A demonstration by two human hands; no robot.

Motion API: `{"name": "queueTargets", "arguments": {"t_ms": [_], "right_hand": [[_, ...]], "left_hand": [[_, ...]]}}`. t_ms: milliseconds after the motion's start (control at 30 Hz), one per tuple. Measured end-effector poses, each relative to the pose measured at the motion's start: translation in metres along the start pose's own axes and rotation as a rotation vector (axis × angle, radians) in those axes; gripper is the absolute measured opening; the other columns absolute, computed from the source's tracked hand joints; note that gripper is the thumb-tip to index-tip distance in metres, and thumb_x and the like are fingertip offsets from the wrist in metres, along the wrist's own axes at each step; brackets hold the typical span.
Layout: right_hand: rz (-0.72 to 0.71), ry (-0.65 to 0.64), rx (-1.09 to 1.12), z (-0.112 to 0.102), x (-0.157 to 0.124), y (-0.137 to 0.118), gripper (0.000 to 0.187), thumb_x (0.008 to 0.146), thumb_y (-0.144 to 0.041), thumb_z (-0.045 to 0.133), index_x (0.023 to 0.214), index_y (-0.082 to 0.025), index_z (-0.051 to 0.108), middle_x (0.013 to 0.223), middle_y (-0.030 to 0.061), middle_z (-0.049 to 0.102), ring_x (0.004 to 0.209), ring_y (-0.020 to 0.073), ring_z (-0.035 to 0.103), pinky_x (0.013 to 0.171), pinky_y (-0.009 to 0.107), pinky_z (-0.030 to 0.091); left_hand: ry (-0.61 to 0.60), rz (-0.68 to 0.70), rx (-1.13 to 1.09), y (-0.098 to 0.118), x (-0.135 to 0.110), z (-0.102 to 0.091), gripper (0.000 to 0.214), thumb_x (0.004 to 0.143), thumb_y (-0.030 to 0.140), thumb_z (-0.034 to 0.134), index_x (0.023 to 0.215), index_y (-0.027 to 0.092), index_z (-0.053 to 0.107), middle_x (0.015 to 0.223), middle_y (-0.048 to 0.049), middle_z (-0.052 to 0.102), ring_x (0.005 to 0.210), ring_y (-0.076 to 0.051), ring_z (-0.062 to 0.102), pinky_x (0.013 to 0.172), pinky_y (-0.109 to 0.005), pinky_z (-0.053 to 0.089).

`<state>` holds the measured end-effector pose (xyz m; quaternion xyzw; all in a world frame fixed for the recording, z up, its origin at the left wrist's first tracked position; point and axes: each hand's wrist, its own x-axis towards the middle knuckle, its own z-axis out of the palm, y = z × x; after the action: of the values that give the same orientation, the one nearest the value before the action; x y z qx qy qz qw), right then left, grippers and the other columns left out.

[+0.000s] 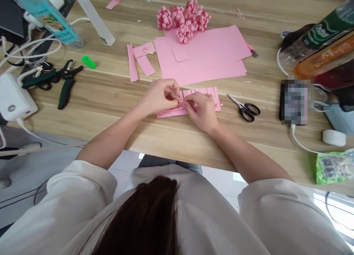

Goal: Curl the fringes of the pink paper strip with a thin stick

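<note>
Both hands meet over the slit pink sheet [206, 92], which lies flat on the table [110, 100] near its front edge, long axis left to right, cuts running away from the person. The left hand [163, 96] and right hand [203, 109] each pinch a thin pink strip [181, 100] at the fingertips. It spans the gap between them, roughly left to right.
</note>
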<state>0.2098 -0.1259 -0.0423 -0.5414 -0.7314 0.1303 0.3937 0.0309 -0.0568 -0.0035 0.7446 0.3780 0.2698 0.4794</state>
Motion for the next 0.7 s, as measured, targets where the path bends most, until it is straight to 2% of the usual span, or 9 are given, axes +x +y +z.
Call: {"name": "queueTargets", "arguments": {"t_ms": [267, 467, 700], "right_hand": [[-0.002, -0.013, 0.035, 0.0008, 0.0006, 0.0025, 0.013, 0.093, -0.022, 0.055, 0.088, -0.020, 0.067, 0.089, 0.0044, 0.072, 0.081, 0.0205, 0.063, 0.085, 0.038, 0.039], [0.017, -0.017, 0.028, 0.0018, 0.0005, 0.0019, 0.014, 0.092, -0.021, 0.053, 0.090, -0.020, 0.067, 0.090, 0.0049, 0.072, 0.083, 0.0220, 0.065, 0.086, 0.040, 0.038], [0.014, -0.034, 0.012, 0.0002, -0.0007, 0.0007, 0.012, 0.091, -0.019, 0.057, 0.089, -0.020, 0.069, 0.091, 0.0039, 0.073, 0.083, 0.0212, 0.065, 0.090, 0.041, 0.036]], "left_hand": [[-0.040, 0.004, -0.036, -0.0029, 0.0021, -0.0008, 0.017, 0.066, 0.014, 0.072, 0.074, 0.016, 0.058, 0.072, -0.0018, 0.072, 0.072, -0.018, 0.072, 0.062, -0.026, 0.051], [-0.072, 0.055, 0.027, -0.0010, 0.0017, 0.0015, 0.014, 0.068, 0.011, 0.067, 0.079, 0.015, 0.059, 0.077, -0.0027, 0.073, 0.072, -0.016, 0.070, 0.063, -0.025, 0.050], [-0.056, 0.054, 0.072, -0.0052, 0.0004, 0.0037, 0.012, 0.070, 0.015, 0.068, 0.076, 0.016, 0.058, 0.067, 0.0017, 0.070, 0.068, -0.015, 0.069, 0.065, -0.026, 0.051]]}}
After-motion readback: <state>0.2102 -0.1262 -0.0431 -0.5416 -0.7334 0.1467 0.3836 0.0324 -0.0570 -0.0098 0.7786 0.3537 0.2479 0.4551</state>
